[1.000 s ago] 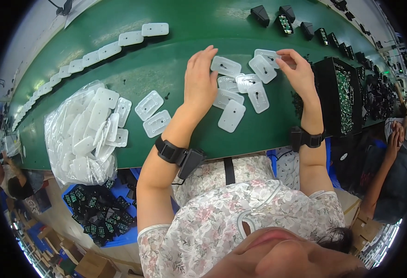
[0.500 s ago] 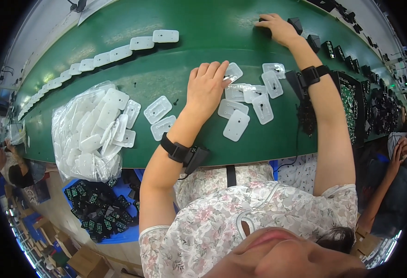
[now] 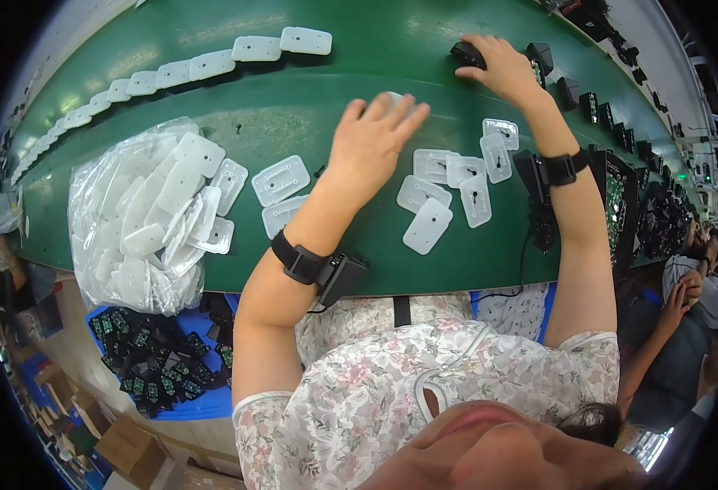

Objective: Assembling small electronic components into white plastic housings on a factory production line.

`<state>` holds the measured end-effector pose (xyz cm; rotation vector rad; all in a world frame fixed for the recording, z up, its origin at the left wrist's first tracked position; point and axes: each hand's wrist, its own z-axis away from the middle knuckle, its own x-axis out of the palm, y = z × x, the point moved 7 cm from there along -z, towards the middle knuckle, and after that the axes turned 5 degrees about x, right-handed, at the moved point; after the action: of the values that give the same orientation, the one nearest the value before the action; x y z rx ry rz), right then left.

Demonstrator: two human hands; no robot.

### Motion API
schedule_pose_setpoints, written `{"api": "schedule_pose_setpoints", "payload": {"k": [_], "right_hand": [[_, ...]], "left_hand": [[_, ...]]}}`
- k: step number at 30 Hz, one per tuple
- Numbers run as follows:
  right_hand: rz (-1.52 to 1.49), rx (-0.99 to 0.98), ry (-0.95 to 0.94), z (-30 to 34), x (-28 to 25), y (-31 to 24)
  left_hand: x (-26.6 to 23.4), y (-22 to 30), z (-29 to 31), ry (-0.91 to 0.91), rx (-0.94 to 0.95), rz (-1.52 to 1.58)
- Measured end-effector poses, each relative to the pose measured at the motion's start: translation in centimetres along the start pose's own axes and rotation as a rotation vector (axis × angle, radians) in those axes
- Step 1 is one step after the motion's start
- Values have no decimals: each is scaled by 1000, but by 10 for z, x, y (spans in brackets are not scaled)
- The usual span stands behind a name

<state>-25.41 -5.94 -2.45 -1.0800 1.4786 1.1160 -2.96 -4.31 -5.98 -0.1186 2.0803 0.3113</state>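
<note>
My left hand (image 3: 371, 143) is over the middle of the green table, back upward and slightly blurred. A sliver of a white plastic cover (image 3: 395, 97) shows behind its fingers, and the rest is hidden. Farther right, my right hand (image 3: 502, 69) has its thumb and fingers around a small black plastic housing (image 3: 467, 55). Between my forearms lie several loose white plastic covers (image 3: 428, 226), some overlapping, some with a dark piece inside. Two more covers (image 3: 280, 180) lie left of my left forearm.
A clear bag of white covers (image 3: 138, 220) sits at the table's left. A row of overlapping covers (image 3: 212, 64) runs along the far left. Black housings (image 3: 569, 94) line the right side. A blue bin (image 3: 212, 404) with black parts stands below the table's left edge.
My left hand has moved slightly up and lifted the white cover from beside the loose ones. Between my right thumb and fingers the black housing shows more plainly.
</note>
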Motion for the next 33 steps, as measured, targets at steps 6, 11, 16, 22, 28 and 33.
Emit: {"api": "schedule_pose_setpoints", "payload": {"k": [6, 11, 16, 22, 28, 33], "right_hand": [[-288, -12, -105, 20, -5, 3], [-423, 55, -72, 33, -1, -6], [-464, 60, 85, 37, -1, -6], [-537, 58, 249, 51, -31, -34], [-701, -174, 139, 56, -42, -96], [-599, -328, 39, 51, -40, -126]], "left_hand": [[-25, -42, 15, -179, -312, -62], [-28, -37, 17, -7, -34, 50], [-29, -50, 24, -73, -180, 211], [-18, -31, 18, 119, -140, 69], [-22, -49, 29, 287, -284, 327], [-27, -60, 40, 165, -275, 558]]}}
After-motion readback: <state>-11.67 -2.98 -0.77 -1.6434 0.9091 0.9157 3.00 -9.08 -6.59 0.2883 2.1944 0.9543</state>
